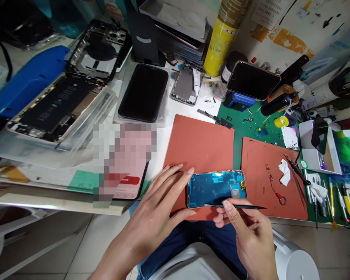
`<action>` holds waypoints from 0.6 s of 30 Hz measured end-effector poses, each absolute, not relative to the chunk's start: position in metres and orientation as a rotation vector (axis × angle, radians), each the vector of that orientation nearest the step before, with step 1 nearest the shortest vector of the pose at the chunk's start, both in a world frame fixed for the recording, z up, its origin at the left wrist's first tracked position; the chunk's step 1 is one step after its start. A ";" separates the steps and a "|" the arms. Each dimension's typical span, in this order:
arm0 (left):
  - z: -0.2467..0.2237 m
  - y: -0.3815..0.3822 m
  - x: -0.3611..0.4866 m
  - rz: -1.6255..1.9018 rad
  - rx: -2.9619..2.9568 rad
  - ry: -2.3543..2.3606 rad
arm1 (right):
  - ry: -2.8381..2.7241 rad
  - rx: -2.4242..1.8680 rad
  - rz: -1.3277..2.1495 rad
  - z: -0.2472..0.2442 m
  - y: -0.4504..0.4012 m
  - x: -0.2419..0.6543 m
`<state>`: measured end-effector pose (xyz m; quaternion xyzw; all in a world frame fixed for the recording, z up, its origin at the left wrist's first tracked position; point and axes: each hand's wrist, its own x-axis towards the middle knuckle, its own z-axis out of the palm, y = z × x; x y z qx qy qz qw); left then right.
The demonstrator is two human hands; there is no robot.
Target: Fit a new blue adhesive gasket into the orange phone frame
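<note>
A phone housing (211, 189) with a blue film-like inner face and thin metal rim lies on a reddish-brown mat (201, 144). My left hand (160, 198) spans its left end, index fingertip at the upper corner and thumb by the lower one; the other fingers stretch over the mat. Pinched in my right hand (245, 225) is a slim black pry stick (251, 207), held nearly level. Its left tip meets the housing's near edge. A small yellow part (242, 185) sits at the housing's right end.
Left of the mat lie a lit phone (131, 181), partly pixelated, a dark phone (144, 93) and an opened phone (58, 105). A second mat (274, 175) carries a red-ringed pin and tissue. Several hand tools (332, 200) line the right side. Behind stands a yellow can (221, 42).
</note>
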<state>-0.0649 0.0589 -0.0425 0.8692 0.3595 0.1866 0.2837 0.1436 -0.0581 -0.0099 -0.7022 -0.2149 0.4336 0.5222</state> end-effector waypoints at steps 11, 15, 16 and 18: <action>-0.043 0.058 -0.063 0.583 2.386 0.963 | -0.485 -1.726 0.986 -0.004 -0.069 0.173; -0.046 0.059 -0.063 0.625 2.372 0.964 | -0.467 -1.723 0.968 -0.006 -0.074 0.185; -0.046 0.059 -0.063 0.632 2.366 0.965 | -0.465 -1.727 0.962 -0.006 -0.076 0.187; -0.047 0.059 -0.063 0.639 2.353 0.966 | -0.471 -1.745 0.950 -0.007 -0.078 0.192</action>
